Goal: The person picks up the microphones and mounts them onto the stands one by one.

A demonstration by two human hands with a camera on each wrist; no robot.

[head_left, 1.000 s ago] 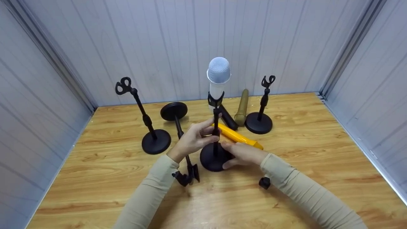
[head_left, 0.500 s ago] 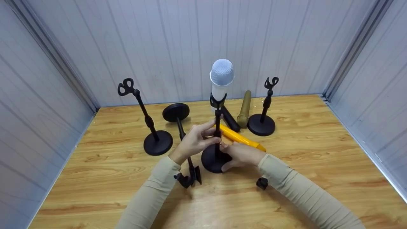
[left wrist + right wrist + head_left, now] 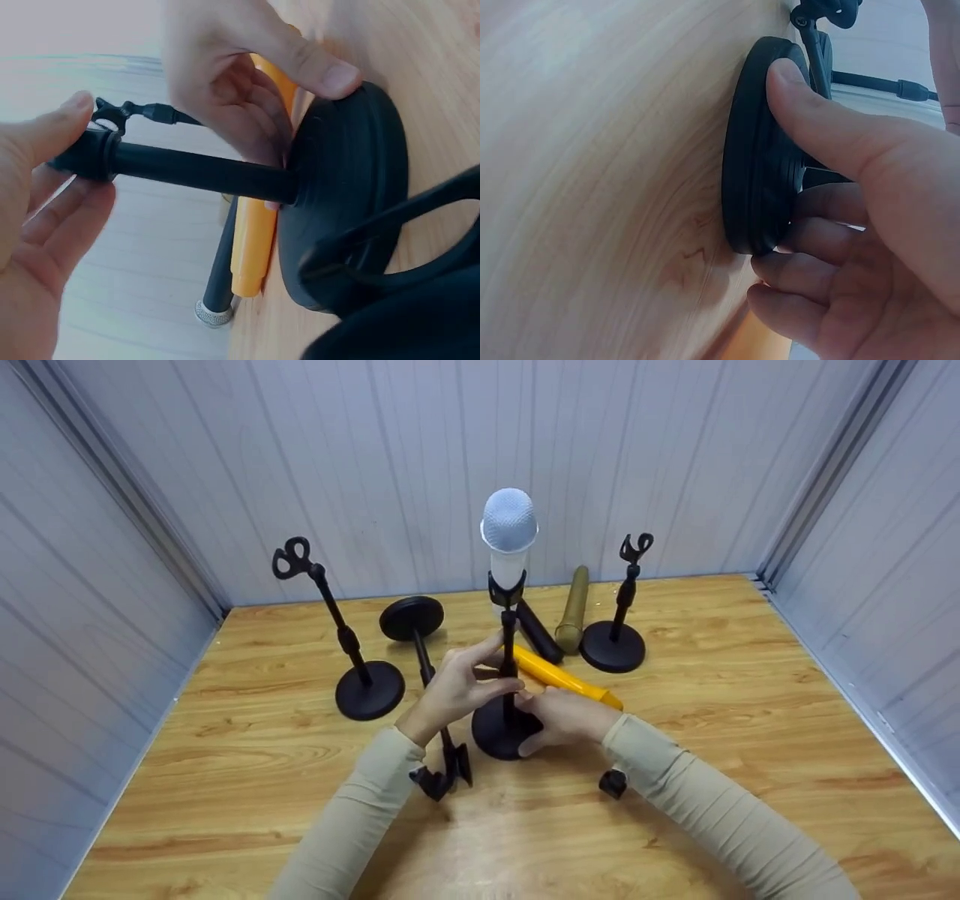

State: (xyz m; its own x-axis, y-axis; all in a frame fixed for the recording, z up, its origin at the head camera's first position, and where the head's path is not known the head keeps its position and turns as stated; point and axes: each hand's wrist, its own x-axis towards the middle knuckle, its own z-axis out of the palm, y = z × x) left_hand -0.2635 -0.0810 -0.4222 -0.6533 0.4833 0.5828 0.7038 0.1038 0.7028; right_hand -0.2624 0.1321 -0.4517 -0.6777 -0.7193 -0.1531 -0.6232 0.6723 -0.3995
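A white microphone (image 3: pixel 510 525) with a mesh head sits upright in the clip of a black microphone stand (image 3: pixel 509 626). My left hand (image 3: pixel 469 682) holds the stand's pole at its collar, thumb on one side and fingers on the other, as the left wrist view shows. Low down, my right hand (image 3: pixel 566 718) grips the round base (image 3: pixel 750 165) of the same stand. Its thumb presses near the rim and its fingers curl around the far side. The base stands on the wooden table (image 3: pixel 712 780). Behind the hands lies a yellow microphone-shaped tube (image 3: pixel 562 676).
Two more black stands, one on the left (image 3: pixel 346 641) and one on the right (image 3: pixel 619 622), stand with bare clips. Another stand (image 3: pixel 412 619) lies tipped by my left forearm. A black microphone (image 3: pixel 538 634) and an olive one (image 3: pixel 574 611) lie near the back wall (image 3: pixel 420 472).
My right hand has shifted slightly left, closer in around the base. The left hand keeps its hold on the pole, and the stand stays in place.
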